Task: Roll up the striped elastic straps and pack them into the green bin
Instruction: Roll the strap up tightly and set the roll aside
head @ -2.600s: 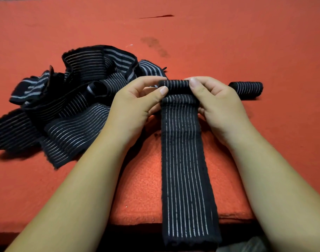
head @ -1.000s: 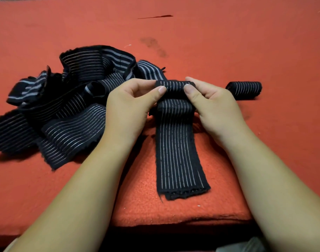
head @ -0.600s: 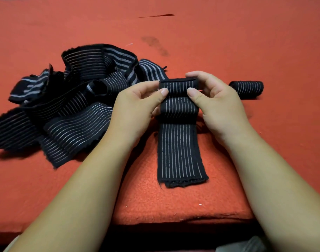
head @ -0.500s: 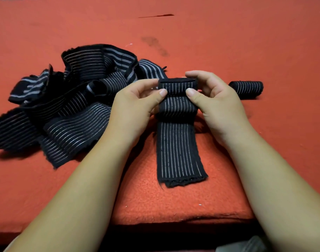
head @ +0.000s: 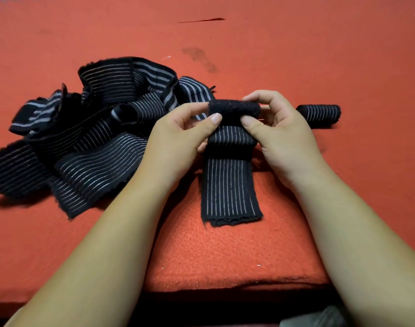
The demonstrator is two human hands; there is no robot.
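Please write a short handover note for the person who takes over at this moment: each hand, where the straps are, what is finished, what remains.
Left hand: pinches the left end of the half-rolled strap.
Right hand: pinches its right end.
Its loose tail lies flat on the red table, pointing toward the person.
One finished roll lies on the table beyond the right hand. The pile of unrolled straps lies to the left.
Done: one roll.
Left: finish this roll, roll the pile, pack everything into the green bin, which is not in view.
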